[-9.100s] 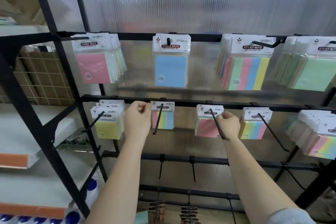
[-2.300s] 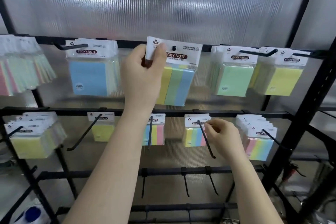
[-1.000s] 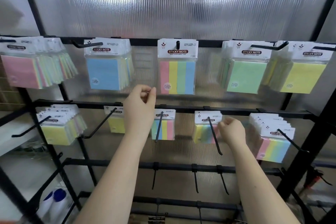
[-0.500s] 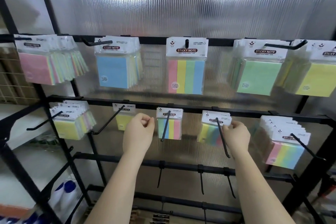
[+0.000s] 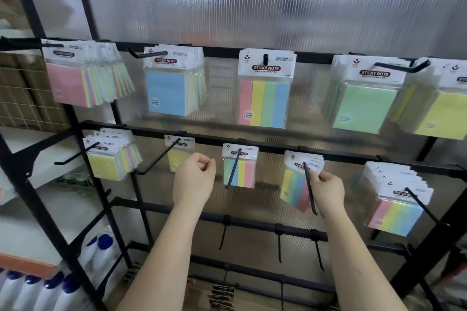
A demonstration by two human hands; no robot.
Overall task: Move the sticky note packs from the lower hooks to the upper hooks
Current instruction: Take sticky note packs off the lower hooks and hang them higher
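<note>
On the lower rail point(image 5: 273, 145), far left, a yellow stack point(image 5: 108, 156) hangs. Right of it a single yellow pack point(image 5: 178, 153) sits behind the left hand point(image 5: 194, 180), whose fingers are curled with nothing in them. Next along that rail hangs a striped pack point(image 5: 239, 168). Further right, the right hand point(image 5: 327, 190) pinches a tilted pack point(image 5: 298, 184) on its hook point(image 5: 310, 188). A fuller stack point(image 5: 396, 197) hangs at the rail's right end.

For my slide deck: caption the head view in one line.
Right hand pinches a striped sticky note pack on a lower hook; left hand, curled and empty, hovers beside the neighbouring striped pack.
</note>
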